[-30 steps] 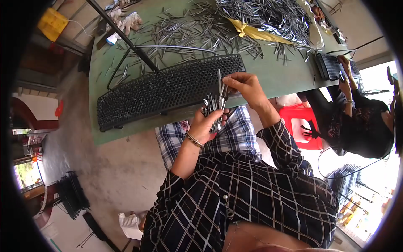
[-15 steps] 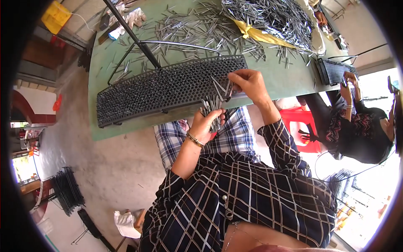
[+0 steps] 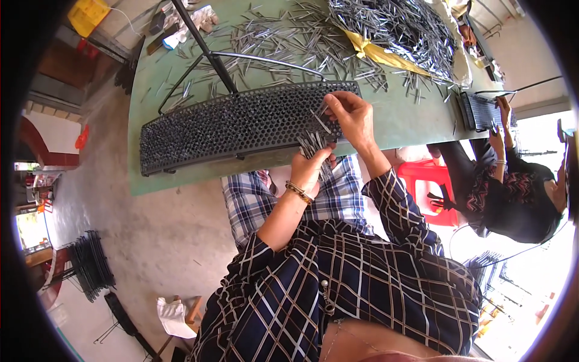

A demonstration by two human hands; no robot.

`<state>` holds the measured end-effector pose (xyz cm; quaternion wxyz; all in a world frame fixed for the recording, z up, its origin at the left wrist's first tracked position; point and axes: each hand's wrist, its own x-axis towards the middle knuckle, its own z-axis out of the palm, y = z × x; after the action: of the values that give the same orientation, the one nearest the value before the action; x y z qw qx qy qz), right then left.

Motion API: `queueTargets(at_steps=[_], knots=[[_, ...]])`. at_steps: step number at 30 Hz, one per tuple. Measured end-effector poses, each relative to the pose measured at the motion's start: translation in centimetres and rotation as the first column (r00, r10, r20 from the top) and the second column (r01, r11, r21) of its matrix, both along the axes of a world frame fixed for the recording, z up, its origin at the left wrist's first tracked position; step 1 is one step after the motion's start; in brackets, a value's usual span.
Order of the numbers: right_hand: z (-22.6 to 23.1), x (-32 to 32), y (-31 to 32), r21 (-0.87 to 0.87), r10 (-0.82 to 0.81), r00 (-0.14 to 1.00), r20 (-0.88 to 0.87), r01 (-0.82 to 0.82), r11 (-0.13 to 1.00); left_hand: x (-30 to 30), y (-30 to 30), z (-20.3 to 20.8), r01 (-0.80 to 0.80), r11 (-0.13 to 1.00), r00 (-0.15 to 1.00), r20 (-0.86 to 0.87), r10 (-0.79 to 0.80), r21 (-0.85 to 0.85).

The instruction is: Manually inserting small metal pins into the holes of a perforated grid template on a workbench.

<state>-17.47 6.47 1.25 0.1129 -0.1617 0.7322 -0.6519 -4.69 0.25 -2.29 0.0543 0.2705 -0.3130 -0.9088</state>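
Left hand point(image 3: 306, 169) clasping slim grey metal strips point(image 3: 311, 143), right hand point(image 3: 354, 119) pinching more; beyond both: black perforated tray point(image 3: 223, 128), then silvery strip heap point(image 3: 401, 37).

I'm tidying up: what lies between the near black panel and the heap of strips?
Head view: part of a black frame, loose strips and yellow material lie between the panel and heap.

Thin grey strips point(image 3: 311, 143) in left fingers point(image 3: 321, 156)

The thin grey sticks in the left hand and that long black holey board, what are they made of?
The thin grey sticks look like smooth, shiny metal: they catch glints. The long black holey board could be plastic or coated metal: its dark finish fits either.
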Motion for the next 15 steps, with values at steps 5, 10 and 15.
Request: queueTargets(at_steps=[5,10,15], knots=[[-0.2,0.1,-0.6,0.068,0.063,0.986,-0.155,-0.053,0.996,0.7,-0.7,-0.4,0.073,0.997,0.997,-0.002,-0.073,-0.009],[0.2,0.7,-0.9,0.076,0.102,0.972,-0.212,-0.088,0.993,2.0,-1.5,-0.6,0.096,0.995,0.993,-0.064,-0.098,-0.032],[1.3,2.8,-2.4,-0.013,0.195,0.978,-0.077,-0.196,0.98,4.4,-3.1,0.2,0.06,0.998,0.998,-0.028,-0.059,0.013]])
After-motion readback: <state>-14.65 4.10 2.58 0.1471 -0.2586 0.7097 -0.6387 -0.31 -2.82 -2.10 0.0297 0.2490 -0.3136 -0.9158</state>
